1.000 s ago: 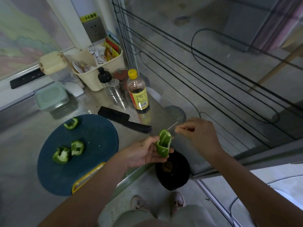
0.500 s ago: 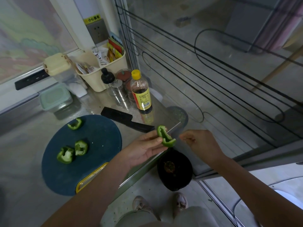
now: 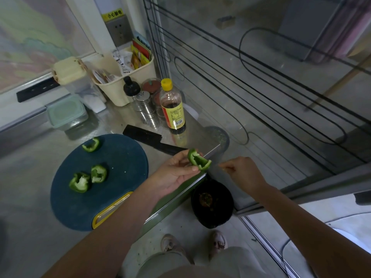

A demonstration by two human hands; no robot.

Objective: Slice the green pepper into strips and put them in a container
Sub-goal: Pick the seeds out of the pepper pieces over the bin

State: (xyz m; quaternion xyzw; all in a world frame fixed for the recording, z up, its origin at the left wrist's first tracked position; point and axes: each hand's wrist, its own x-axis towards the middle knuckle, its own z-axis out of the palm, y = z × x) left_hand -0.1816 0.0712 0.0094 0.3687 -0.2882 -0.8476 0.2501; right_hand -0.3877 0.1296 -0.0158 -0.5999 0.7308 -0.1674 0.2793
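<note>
1. Pepper piece (image 3: 199, 161) pinched between left hand (image 3: 176, 174) thumb and fingertips, over black bin (image 3: 224, 214).
2. Right hand (image 3: 243, 172) just beside, fingertips bunched together; anything held too blurred to tell.
3. Three other pepper pieces (image 3: 79, 182) on blue cutting board (image 3: 124, 157).

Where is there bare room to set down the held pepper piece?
On the cutting board, the right half between the pepper pieces and the knife; also the counter left of it. The back corner around the bottle is crowded.
</note>
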